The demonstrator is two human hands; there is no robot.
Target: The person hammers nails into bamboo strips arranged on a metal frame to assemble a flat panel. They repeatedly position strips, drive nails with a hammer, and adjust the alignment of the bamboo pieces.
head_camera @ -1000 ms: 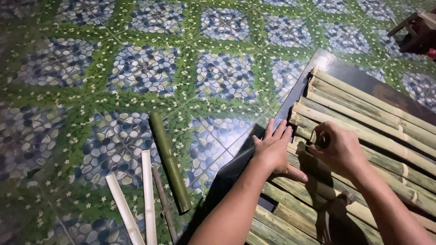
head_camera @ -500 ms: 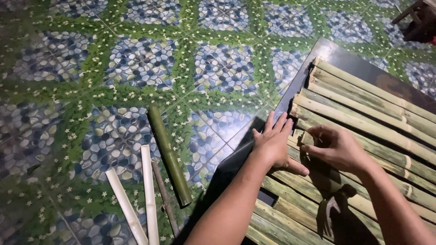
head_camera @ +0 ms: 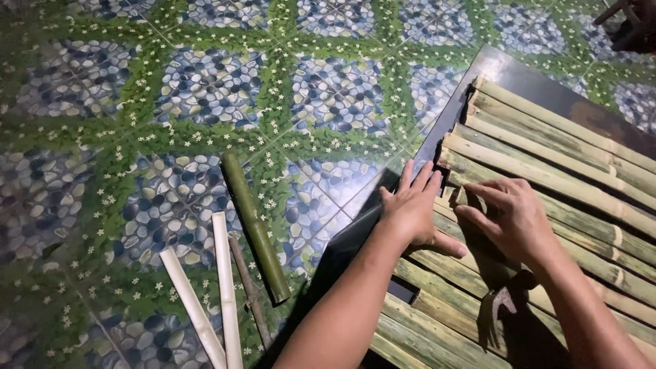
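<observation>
Left hand point(head_camera: 413, 208) lies flat, fingers spread, on the row of split green-yellow bamboo slats point(head_camera: 547, 178) over a dark board point(head_camera: 526, 78). Right hand point(head_camera: 512, 219) pinches one slat's end. Beside them, loose bamboo pieces point(head_camera: 254, 225) rest on glossy pebble-and-flower patterned floor tiles point(head_camera: 205, 89).

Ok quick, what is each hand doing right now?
Left hand: open, fingers spread flat on the bamboo slats.
Right hand: fingers curled on a slat; cannot tell if holding anything.

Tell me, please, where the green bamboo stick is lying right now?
In the head view, the green bamboo stick lies on the tiled floor, left of the left hand, beside two pale strips.
</observation>
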